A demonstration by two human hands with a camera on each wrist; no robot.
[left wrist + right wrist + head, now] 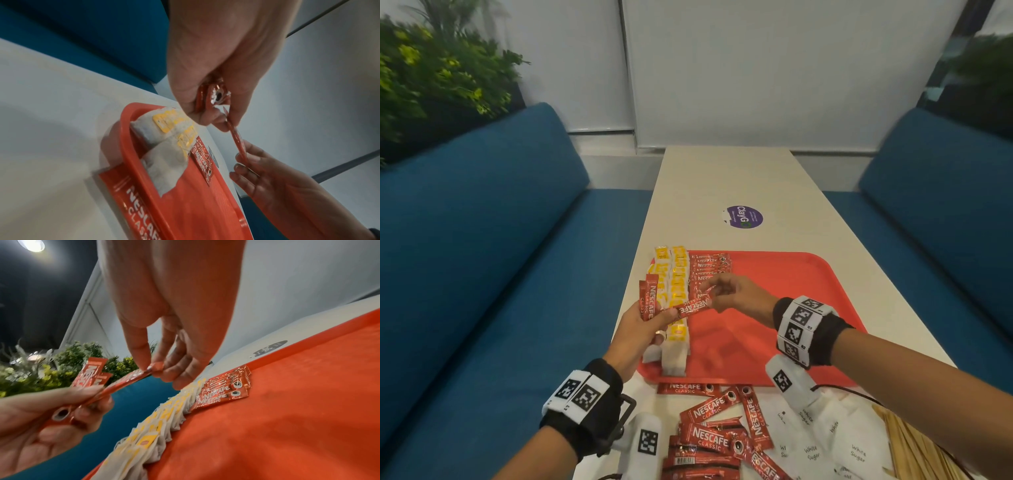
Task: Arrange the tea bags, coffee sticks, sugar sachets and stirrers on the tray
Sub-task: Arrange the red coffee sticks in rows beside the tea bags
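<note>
Right hand (pixel 736 293) grip pinches coffee stick (pixel 693 306) end; left hand (pixel 640 329) holds the other.

Red tray (pixel 774 274); red coffee sticks (pixel 709 265); yellow-tagged white tea bags (pixel 676 284).

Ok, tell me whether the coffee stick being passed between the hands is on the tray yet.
Not yet: the coffee stick is in the air, pinched by both the right hand and left hand.

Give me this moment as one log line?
right hand: pinching coffee stick | left hand: holding sticks | tea bags: on tray
</note>
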